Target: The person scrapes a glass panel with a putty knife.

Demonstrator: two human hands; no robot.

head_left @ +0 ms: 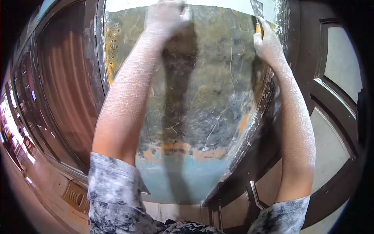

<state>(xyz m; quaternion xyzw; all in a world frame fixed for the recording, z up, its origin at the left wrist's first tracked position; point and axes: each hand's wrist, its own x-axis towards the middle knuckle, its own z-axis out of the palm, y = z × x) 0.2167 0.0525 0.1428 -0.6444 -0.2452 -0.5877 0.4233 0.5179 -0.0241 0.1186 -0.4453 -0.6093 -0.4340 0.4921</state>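
Both arms reach up along a wall (210, 89) with patchy green-grey, orange and light blue areas and a white band at its top. My left hand (165, 17), dusty and blurred, is closed near the top of the wall; what it holds, if anything, cannot be made out. At the upper right my right hand (267, 45) is wrapped round the yellow handle of a putty knife (258, 28), its metal blade pointing up against the white band.
Dark framed panels (339, 97) stand on the right. On the left are a dark frame and a reddish-brown curtain (66, 89). A flattened cardboard piece (76, 198) lies on the floor at the lower left.
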